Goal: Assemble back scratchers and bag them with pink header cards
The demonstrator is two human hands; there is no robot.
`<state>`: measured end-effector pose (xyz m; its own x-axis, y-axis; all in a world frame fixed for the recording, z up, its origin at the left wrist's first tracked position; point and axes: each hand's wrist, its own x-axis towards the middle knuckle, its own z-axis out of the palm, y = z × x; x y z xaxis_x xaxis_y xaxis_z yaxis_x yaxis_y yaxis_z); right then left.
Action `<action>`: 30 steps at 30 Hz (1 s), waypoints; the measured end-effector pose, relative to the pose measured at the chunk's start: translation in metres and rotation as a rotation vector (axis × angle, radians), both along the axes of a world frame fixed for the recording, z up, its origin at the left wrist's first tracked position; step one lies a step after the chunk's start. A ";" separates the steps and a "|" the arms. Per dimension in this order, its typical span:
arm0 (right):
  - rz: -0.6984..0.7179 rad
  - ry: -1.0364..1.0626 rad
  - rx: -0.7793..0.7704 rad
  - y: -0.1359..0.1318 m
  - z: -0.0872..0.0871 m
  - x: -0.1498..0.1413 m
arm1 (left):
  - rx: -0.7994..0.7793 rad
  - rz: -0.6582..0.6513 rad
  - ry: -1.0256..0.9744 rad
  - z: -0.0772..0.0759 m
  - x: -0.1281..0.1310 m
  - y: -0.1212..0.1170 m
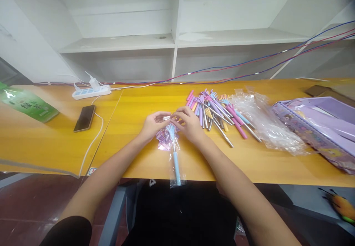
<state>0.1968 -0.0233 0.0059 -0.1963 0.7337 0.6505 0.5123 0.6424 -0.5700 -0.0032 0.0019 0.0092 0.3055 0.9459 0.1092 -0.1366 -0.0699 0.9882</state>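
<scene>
A light blue back scratcher lies inside a clear plastic bag, its hand-shaped end up towards my fingers and its handle reaching the table's front edge. My left hand is closed with its fingertips pinching the upper end of the bag. From the other side my right hand pinches the same end, its fingertips close to the left ones. Small purple and pink printed cards lie beneath and beside the bag, partly hidden by my left hand. A pile of mixed-colour back scratchers lies just beyond my right hand.
Clear plastic bags are heaped right of the pile, beside a purple printed box. On the left are a phone with a white cable, a power strip and a green bottle. White shelving rises behind the table.
</scene>
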 end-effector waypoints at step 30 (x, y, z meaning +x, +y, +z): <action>-0.105 0.412 -0.322 0.000 0.003 -0.004 | 0.430 -0.075 0.307 0.005 0.001 -0.008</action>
